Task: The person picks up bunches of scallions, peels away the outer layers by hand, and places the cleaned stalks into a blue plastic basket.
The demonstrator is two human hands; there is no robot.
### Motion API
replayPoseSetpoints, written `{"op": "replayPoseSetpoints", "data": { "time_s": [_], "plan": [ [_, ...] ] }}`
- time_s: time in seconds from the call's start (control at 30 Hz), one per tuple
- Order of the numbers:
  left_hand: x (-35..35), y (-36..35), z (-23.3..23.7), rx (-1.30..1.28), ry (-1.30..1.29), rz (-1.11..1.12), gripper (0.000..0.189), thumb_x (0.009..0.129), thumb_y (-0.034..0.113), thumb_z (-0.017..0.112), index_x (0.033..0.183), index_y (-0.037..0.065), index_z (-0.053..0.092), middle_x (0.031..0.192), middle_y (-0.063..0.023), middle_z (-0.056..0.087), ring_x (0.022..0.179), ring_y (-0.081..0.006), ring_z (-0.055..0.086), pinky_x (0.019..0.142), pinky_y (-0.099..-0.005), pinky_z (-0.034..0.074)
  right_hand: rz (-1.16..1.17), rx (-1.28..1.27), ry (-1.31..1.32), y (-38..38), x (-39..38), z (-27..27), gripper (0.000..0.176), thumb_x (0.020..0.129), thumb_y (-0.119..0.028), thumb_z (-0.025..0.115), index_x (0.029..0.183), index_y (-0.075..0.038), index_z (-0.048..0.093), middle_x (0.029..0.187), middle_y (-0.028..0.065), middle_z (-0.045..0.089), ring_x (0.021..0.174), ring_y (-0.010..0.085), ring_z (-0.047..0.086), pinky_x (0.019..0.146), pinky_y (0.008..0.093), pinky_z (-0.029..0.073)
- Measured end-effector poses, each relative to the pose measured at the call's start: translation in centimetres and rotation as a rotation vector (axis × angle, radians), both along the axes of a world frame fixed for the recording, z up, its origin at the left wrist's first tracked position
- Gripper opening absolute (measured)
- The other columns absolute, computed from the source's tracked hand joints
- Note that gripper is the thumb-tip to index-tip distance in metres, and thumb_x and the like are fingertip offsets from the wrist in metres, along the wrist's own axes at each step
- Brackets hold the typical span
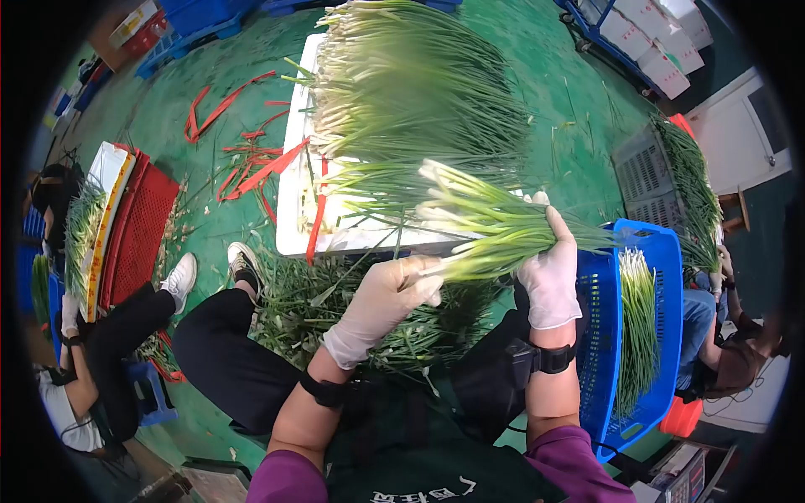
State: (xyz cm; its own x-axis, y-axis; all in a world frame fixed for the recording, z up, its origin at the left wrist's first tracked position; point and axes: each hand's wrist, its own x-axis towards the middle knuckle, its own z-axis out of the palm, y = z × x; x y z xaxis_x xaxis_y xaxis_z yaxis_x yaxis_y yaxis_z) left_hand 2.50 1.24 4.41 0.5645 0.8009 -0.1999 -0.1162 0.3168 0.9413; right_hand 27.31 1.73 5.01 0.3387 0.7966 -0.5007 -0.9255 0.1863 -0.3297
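Observation:
A bunch of green onions [482, 222] is held up in front of me, white ends pointing left and green tops to the right. My right hand [550, 272], in a pale glove, wraps around the green part of the bunch. My gloved left hand [390, 298] pinches at the white ends on the lower side, thumb and fingers closed. Just beyond, a large pile of green onions [419, 92] lies on a white foam board [293, 189]. A red strap [318, 210] hangs over the near edge of that board.
To my right stands a blue basket [667, 318] with green onions inside. Loose trimmed leaves [310, 318] heap up beneath the board. Red straps [243, 168] litter the green floor. Co-workers sit at both sides, near a red crate [138, 226] and a grey crate [650, 176].

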Motion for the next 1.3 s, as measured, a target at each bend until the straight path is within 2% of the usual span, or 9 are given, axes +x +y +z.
{"op": "replayPoseSetpoints", "data": {
  "time_s": [0.23,0.43,0.57,0.67,0.83,0.93,1.03,1.23,1.3],
  "plan": [
    [-0.8,0.6,-1.0,-0.115,0.004,0.035,0.031,0.087,0.014,0.063,0.109,-0.007,0.065,0.097,-0.0079,0.067,0.076,-0.0088,0.058,0.071,-0.0232,0.048,0.003,0.056,0.033,-0.5,-0.3,1.2,0.022,0.094,-0.009,0.052,0.113,-0.002,0.062,0.109,0.0128,0.065,0.103,0.0263,0.063,0.096,0.0415,0.052],
    [0.9,0.6,-1.3,0.417,0.173,-0.152,0.028,0.088,0.007,0.059,0.111,-0.007,0.066,0.1,-0.0107,0.067,0.09,-0.0135,0.063,0.082,-0.0262,0.05,0.042,0.036,0.036,-0.3,-0.5,0.8,0.023,0.095,-0.01,0.053,0.115,-0.002,0.061,0.113,0.0126,0.064,0.108,0.0267,0.061,0.1,0.0446,0.047],
    [1.0,0.2,-2.4,0.305,0.043,0.048,0.028,0.091,0.01,0.058,0.112,-0.007,0.066,0.098,-0.0082,0.068,0.087,-0.0125,0.063,0.08,-0.0255,0.05,0.047,0.085,-0.009,-0.4,-0.7,0.6,0.022,0.093,-0.009,0.056,0.112,-0.001,0.063,0.109,0.011,0.067,0.108,0.0249,0.061,0.099,0.041,0.049],
    [0.5,0.8,-0.6,-0.437,-0.38,0.664,0.014,0.093,0.019,0.058,0.085,0.007,0.059,0.073,0.0032,0.051,0.062,-0.0059,0.041,0.057,-0.0217,0.034,-0.046,0.091,-0.061,-0.6,-0.2,1.3,0.021,0.093,-0.009,0.056,0.111,-0.002,0.064,0.109,0.0099,0.067,0.109,0.0247,0.061,0.1,0.0403,0.049],
    [-5.4,2.3,-2.0,-0.278,-0.648,0.886,0.016,0.098,0.018,0.043,0.089,0.009,0.053,0.077,0.0026,0.044,0.064,-0.0079,0.041,0.059,-0.0249,0.037,-0.096,0.14,-0.068,-0.8,0.1,1.7,0.024,0.093,-0.011,0.056,0.116,-0.004,0.061,0.11,0.0083,0.067,0.11,0.0255,0.06,0.102,0.0423,0.047],
    [-3.6,1.0,0.7,-0.06,-0.135,0.593,0.018,0.095,0.021,0.052,0.099,0.005,0.058,0.079,0.0014,0.052,0.061,-0.006,0.044,0.057,-0.0217,0.036,-0.033,0.238,-0.036,-1.1,-0.5,1.6,0.027,0.093,-0.012,0.056,0.119,-0.004,0.059,0.11,0.0084,0.067,0.111,0.0264,0.059,0.102,0.043,0.046],
    [-1.7,0.2,1.1,-0.086,-0.114,0.21,0.031,0.092,0.018,0.061,0.117,0.0,0.057,0.102,-0.004,0.065,0.074,-0.0069,0.057,0.065,-0.0221,0.047,0.057,0.322,-0.114,-0.8,-0.9,0.5,0.029,0.093,-0.011,0.058,0.121,-0.004,0.058,0.11,0.0091,0.067,0.112,0.0271,0.059,0.102,0.0428,0.046],
    [-0.3,-0.1,-0.3,0.104,-0.175,0.185,0.042,0.091,0.014,0.063,0.127,-0.004,0.052,0.106,-0.0103,0.067,0.097,-0.0174,0.066,0.091,-0.0287,0.053,0.075,0.343,-0.124,-0.8,-1.3,0.3,0.032,0.092,-0.009,0.059,0.124,-0.003,0.057,0.11,0.0105,0.066,0.112,0.0276,0.059,0.102,0.0425,0.045],
    [-0.3,-0.4,0.4,-0.053,-0.122,0.223,0.04,0.094,0.019,0.059,0.127,-0.004,0.053,0.105,-0.011,0.068,0.091,-0.0145,0.065,0.08,-0.025,0.053,0.08,0.384,-0.138,-0.9,-1.2,0.2,0.032,0.092,-0.009,0.059,0.124,-0.003,0.056,0.11,0.0108,0.066,0.112,0.0279,0.059,0.102,0.0425,0.045]
  ]
}}
